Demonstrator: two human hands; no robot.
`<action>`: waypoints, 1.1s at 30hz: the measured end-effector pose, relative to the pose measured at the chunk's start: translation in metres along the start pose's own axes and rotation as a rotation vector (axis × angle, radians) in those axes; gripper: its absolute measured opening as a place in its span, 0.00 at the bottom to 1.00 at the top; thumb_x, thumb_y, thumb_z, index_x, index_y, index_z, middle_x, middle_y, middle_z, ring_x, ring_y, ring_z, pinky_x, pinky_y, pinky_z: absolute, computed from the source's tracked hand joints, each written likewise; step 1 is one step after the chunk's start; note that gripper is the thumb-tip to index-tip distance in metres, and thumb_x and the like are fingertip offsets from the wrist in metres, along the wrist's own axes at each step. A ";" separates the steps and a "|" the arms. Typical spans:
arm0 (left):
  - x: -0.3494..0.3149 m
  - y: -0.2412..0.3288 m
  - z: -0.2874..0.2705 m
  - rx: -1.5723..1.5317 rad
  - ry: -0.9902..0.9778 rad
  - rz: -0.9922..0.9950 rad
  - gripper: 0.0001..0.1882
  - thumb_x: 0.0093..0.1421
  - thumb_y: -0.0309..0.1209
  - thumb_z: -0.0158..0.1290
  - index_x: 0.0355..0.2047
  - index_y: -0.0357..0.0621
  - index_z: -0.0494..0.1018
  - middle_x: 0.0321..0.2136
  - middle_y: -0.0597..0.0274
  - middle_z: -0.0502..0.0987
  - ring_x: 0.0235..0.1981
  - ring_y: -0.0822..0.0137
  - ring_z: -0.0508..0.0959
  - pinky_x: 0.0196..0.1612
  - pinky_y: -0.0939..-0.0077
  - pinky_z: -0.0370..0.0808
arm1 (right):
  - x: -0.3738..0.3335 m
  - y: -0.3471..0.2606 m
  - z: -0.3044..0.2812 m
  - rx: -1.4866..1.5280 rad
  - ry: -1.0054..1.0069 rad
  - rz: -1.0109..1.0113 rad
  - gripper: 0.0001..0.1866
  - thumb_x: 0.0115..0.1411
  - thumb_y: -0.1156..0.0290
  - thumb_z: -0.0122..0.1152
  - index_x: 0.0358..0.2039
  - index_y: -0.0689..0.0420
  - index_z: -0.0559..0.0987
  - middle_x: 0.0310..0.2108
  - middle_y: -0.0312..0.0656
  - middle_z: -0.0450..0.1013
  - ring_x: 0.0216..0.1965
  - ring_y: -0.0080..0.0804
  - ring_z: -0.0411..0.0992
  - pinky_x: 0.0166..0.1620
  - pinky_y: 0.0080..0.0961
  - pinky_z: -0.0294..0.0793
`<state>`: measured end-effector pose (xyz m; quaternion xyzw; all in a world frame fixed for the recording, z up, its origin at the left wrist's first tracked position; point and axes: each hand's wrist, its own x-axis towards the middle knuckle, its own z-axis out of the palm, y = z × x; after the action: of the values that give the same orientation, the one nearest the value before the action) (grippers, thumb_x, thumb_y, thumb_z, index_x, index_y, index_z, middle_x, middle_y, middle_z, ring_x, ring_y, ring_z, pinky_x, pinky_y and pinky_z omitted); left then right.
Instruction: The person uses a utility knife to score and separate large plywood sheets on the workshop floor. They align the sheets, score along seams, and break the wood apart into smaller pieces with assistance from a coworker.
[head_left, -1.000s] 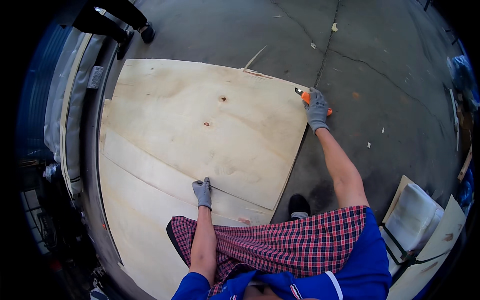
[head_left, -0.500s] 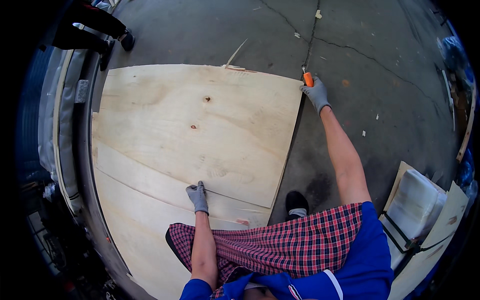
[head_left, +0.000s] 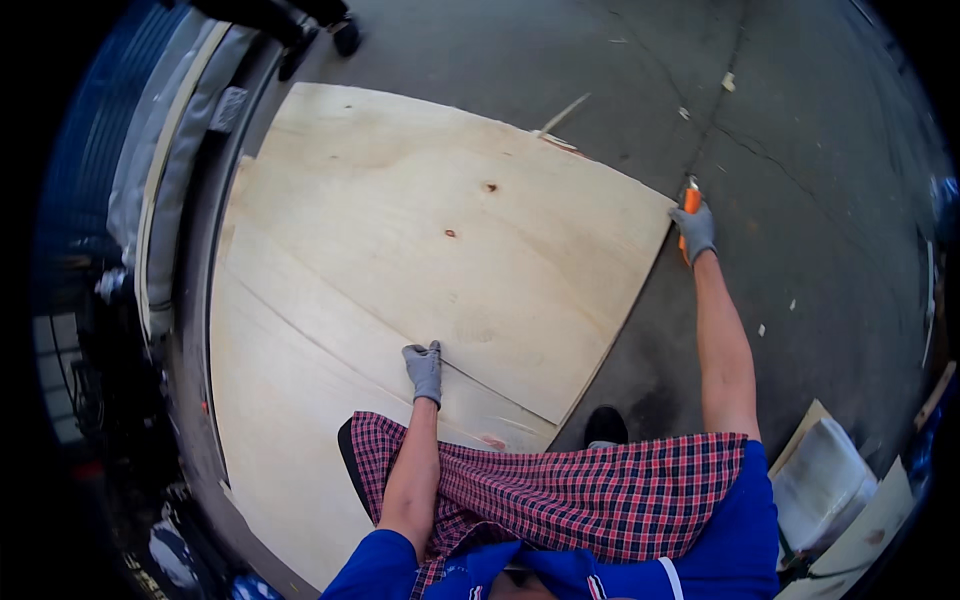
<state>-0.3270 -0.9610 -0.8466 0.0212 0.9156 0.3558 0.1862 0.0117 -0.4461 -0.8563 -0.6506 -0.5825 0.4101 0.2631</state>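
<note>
Two grasps | right hand (head_left: 698, 228) clenches orange cutter (head_left: 692, 200) | left hand (head_left: 425, 373) seemingly pinches plywood (head_left: 480, 270)

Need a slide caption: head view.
Gloved left hand at the edge of a plywood sheet; right hand holding an orange-handled tool near its corner.

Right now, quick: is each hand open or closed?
Left hand: closed on the edge of the top sheet.
Right hand: closed, holding the cutter.
</note>
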 end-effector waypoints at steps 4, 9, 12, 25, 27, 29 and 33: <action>-0.017 0.035 0.005 0.073 0.105 -0.037 0.21 0.51 0.32 0.63 0.36 0.42 0.61 0.23 0.60 0.69 0.24 0.66 0.69 0.30 0.69 0.70 | -0.024 -0.017 -0.001 0.178 -0.032 0.033 0.17 0.48 0.77 0.67 0.38 0.59 0.72 0.22 0.31 0.67 0.19 0.19 0.64 0.23 0.21 0.65; -0.020 0.025 0.002 0.017 0.135 -0.078 0.27 0.51 0.33 0.62 0.45 0.43 0.58 0.23 0.60 0.70 0.25 0.61 0.73 0.32 0.65 0.71 | -0.017 -0.006 0.008 0.141 -0.045 -0.032 0.14 0.50 0.78 0.66 0.34 0.57 0.70 0.20 0.32 0.67 0.15 0.20 0.63 0.19 0.21 0.63; -0.025 0.034 -0.006 0.074 0.087 -0.117 0.27 0.53 0.36 0.60 0.46 0.46 0.57 0.25 0.54 0.75 0.29 0.52 0.77 0.37 0.58 0.71 | -0.009 0.001 0.004 0.128 -0.083 -0.017 0.14 0.50 0.78 0.66 0.35 0.57 0.70 0.21 0.32 0.68 0.16 0.20 0.63 0.19 0.20 0.64; -0.035 0.031 0.006 0.491 0.075 0.371 0.36 0.54 0.46 0.56 0.57 0.36 0.63 0.58 0.45 0.61 0.60 0.49 0.60 0.60 0.60 0.61 | 0.015 0.022 0.007 0.157 -0.202 -0.043 0.14 0.50 0.76 0.68 0.34 0.59 0.72 0.24 0.31 0.68 0.22 0.19 0.65 0.26 0.21 0.66; -0.025 0.034 0.001 0.588 0.017 0.403 0.39 0.50 0.47 0.59 0.58 0.39 0.62 0.58 0.49 0.60 0.59 0.51 0.60 0.58 0.60 0.63 | 0.021 0.025 0.009 0.086 -0.150 -0.009 0.14 0.50 0.76 0.69 0.32 0.58 0.72 0.23 0.31 0.68 0.21 0.20 0.65 0.25 0.21 0.66; -0.028 0.045 -0.009 0.737 -0.050 0.436 0.44 0.48 0.52 0.60 0.58 0.36 0.61 0.58 0.48 0.60 0.60 0.50 0.60 0.59 0.60 0.62 | 0.011 0.020 0.016 0.145 -0.180 0.025 0.14 0.49 0.76 0.70 0.31 0.57 0.71 0.22 0.33 0.69 0.19 0.21 0.66 0.23 0.20 0.67; -0.020 0.071 0.003 0.980 -0.106 0.622 0.52 0.42 0.60 0.61 0.55 0.29 0.60 0.58 0.43 0.59 0.62 0.49 0.58 0.59 0.60 0.62 | 0.040 0.026 -0.007 -0.021 -0.140 -0.051 0.14 0.49 0.73 0.70 0.32 0.58 0.71 0.23 0.35 0.70 0.20 0.25 0.67 0.25 0.24 0.68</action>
<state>-0.3141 -0.9094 -0.7947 0.3906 0.9135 -0.0730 0.0869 0.0315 -0.4110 -0.8830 -0.6079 -0.6200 0.4419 0.2251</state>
